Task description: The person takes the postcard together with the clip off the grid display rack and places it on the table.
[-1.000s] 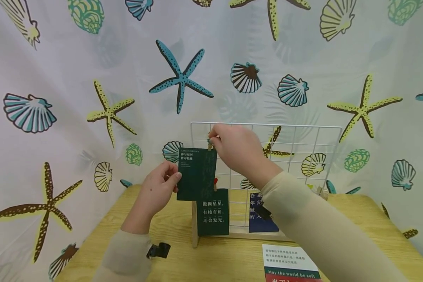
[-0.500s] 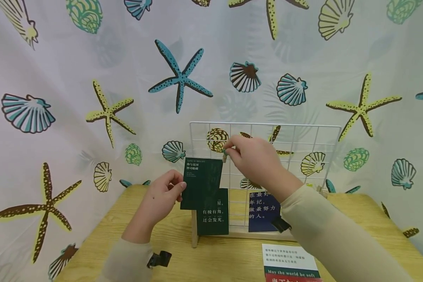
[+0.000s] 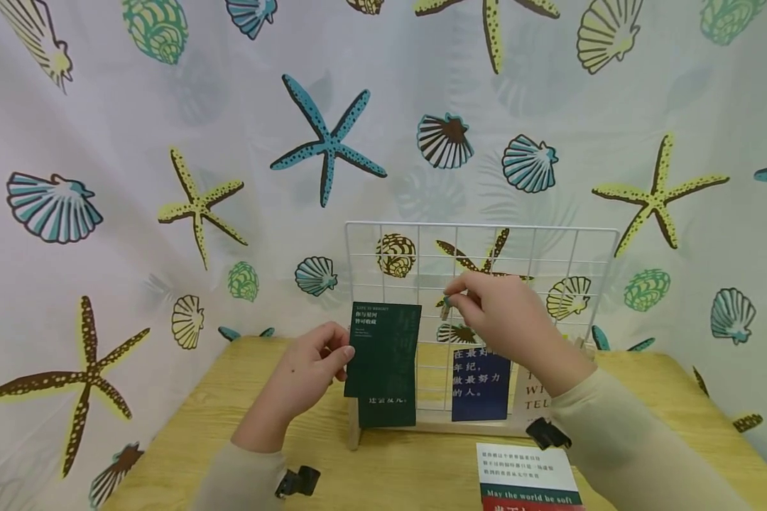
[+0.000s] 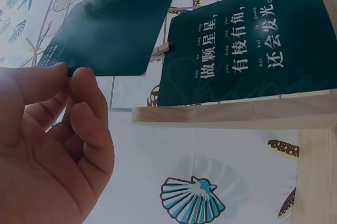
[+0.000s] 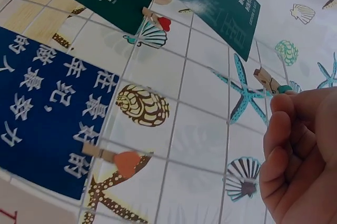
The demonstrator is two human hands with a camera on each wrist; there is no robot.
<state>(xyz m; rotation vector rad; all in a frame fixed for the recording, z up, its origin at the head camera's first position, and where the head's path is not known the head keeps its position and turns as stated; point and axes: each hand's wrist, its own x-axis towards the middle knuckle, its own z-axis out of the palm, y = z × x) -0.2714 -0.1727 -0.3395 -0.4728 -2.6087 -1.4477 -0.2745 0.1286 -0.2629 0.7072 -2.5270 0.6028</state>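
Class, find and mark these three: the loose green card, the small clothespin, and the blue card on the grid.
green card (image 3: pixel 383 348), head view, middle of its face.
clothespin (image 5: pixel 269 83), right wrist view, its wooden body.
blue card (image 3: pixel 481 383), head view, centre of its printed face.

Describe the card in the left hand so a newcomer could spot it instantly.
Start at the white wire grid standing on the wooden table. At its lower left corner, the left hand pinches a dark green card. Unlike the clipped green card behind it, it hangs free.
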